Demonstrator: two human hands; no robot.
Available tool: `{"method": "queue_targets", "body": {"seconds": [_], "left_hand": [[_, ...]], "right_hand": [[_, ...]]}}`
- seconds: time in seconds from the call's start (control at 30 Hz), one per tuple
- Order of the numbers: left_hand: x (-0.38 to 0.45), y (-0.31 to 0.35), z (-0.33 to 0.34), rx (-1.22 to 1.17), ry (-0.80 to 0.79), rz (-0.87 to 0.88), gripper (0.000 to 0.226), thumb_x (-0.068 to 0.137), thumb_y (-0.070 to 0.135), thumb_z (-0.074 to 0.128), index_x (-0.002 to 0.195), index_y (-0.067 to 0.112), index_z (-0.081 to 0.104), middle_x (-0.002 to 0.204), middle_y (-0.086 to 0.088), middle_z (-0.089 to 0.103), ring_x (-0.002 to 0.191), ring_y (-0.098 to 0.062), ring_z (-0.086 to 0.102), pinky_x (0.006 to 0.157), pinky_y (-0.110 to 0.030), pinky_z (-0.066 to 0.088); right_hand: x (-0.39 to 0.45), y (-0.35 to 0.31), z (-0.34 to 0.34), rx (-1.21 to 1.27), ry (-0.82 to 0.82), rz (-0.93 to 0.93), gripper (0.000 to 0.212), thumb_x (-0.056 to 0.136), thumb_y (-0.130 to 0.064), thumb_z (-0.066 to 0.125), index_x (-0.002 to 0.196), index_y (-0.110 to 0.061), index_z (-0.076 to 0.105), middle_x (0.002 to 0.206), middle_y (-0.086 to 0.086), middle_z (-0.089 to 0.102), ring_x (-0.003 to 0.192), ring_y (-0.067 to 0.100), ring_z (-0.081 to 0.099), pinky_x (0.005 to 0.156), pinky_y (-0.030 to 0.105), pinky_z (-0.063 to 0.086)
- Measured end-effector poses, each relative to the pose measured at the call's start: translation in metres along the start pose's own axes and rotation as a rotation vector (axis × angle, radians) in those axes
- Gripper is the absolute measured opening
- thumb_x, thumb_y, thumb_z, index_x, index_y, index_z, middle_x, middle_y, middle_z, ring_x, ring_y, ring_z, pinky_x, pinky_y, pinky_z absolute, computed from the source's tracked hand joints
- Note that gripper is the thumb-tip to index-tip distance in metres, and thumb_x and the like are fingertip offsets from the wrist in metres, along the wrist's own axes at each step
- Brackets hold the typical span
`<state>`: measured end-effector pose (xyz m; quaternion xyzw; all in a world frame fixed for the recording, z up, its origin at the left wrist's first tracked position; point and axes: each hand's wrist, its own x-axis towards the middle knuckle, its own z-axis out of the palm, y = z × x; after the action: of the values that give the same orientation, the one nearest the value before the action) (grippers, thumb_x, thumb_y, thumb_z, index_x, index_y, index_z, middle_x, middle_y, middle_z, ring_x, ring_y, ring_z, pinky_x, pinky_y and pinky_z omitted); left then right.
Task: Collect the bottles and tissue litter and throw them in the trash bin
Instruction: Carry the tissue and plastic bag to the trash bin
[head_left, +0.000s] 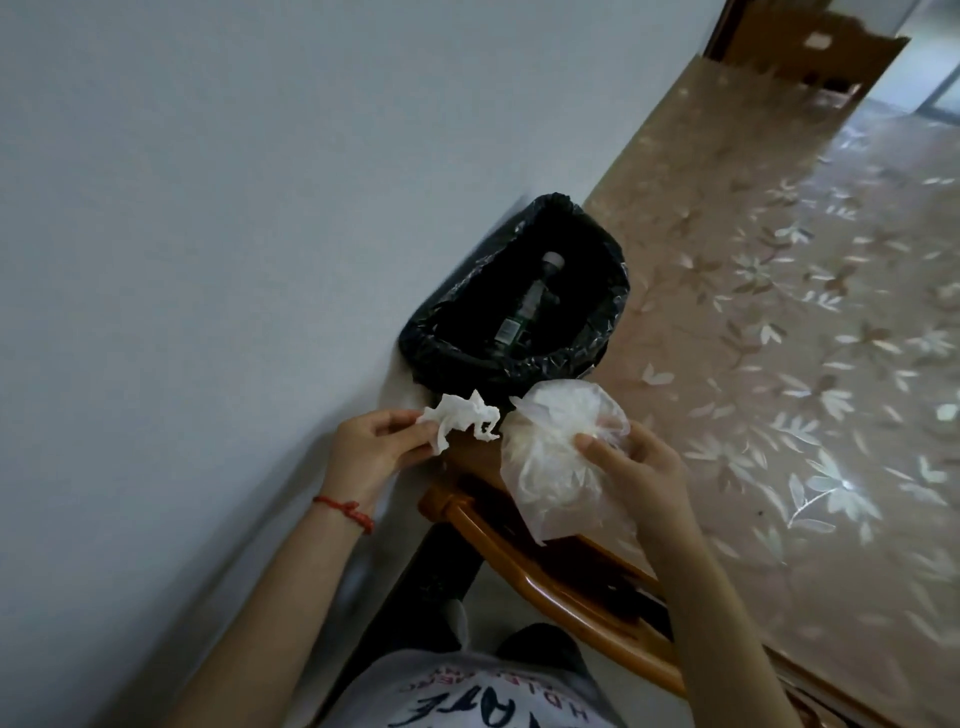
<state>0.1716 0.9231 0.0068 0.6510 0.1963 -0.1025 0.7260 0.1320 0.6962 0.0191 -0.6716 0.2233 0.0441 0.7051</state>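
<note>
While one bottle (530, 301) lies binned, left hand (374, 447) pinches one tissue (460, 421), right hand (631, 462) grips one bag (550, 457).

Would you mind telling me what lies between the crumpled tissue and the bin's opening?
Nothing in the head view: the tissue sits just short of the bin rim.

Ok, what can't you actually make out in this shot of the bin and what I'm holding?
Head view only:
- Trash bin: its depths are dark; anything beside the bottle is unreadable.
- Bottle label: too small to read.
- Plastic bag in the right hand: cloudy film hides its contents.
- Tissue: partly covered by left hand fingers.
</note>
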Motion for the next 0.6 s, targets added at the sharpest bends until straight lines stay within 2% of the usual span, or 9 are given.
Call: {"method": "queue_targets", "body": {"seconds": [0.07, 0.23, 0.37, 0.53, 0.6], "left_hand": [[0.004, 0.001, 0.002, -0.01, -0.025, -0.013, 0.013, 0.076, -0.005, 0.065, 0.077, 0.009, 0.066, 0.078, -0.009, 0.067, 0.062, -0.01, 0.067, 0.055, -0.015, 0.053], [0.011, -0.001, 0.003, -0.013, -0.041, -0.043, 0.013, 0.077, -0.003, 0.064, 0.079, 0.01, 0.065, 0.082, -0.01, 0.066, 0.072, -0.015, 0.065, 0.055, -0.013, 0.053], [0.016, -0.002, 0.006, -0.004, -0.035, -0.062, 0.01, 0.077, -0.001, 0.065, 0.084, 0.005, 0.066, 0.081, -0.011, 0.067, 0.072, -0.015, 0.066, 0.056, -0.014, 0.054], [0.015, 0.0, 0.01, 0.001, -0.039, -0.056, 0.01, 0.078, -0.001, 0.065, 0.079, 0.009, 0.066, 0.082, -0.011, 0.067, 0.076, -0.018, 0.065, 0.057, -0.015, 0.055], [0.015, 0.001, 0.009, -0.004, -0.037, -0.06, 0.009, 0.078, 0.0, 0.065, 0.079, 0.009, 0.066, 0.082, -0.011, 0.067, 0.078, -0.019, 0.065, 0.057, -0.014, 0.055]], "right_hand": [[-0.003, -0.001, -0.001, 0.009, 0.012, 0.009, 0.018, 0.077, -0.011, 0.072, 0.094, -0.015, 0.066, 0.085, 0.01, 0.071, 0.074, 0.024, 0.07, 0.066, 0.036, 0.058], [-0.006, -0.015, -0.012, 0.053, 0.026, 0.0, 0.017, 0.077, -0.008, 0.07, 0.091, -0.016, 0.067, 0.069, -0.002, 0.072, 0.061, 0.012, 0.069, 0.051, 0.02, 0.052], [-0.002, -0.037, -0.019, 0.108, 0.038, -0.038, 0.015, 0.077, -0.006, 0.068, 0.087, -0.017, 0.065, 0.068, -0.003, 0.072, 0.063, 0.011, 0.069, 0.052, 0.02, 0.053], [0.024, -0.07, -0.006, 0.113, 0.08, -0.15, 0.01, 0.079, -0.009, 0.069, 0.085, -0.017, 0.066, 0.062, -0.007, 0.068, 0.051, 0.004, 0.063, 0.045, 0.016, 0.048], [0.041, -0.079, 0.006, 0.058, 0.09, -0.189, 0.008, 0.078, -0.015, 0.072, 0.085, -0.016, 0.067, 0.067, -0.006, 0.069, 0.056, 0.005, 0.064, 0.052, 0.019, 0.051]]}}
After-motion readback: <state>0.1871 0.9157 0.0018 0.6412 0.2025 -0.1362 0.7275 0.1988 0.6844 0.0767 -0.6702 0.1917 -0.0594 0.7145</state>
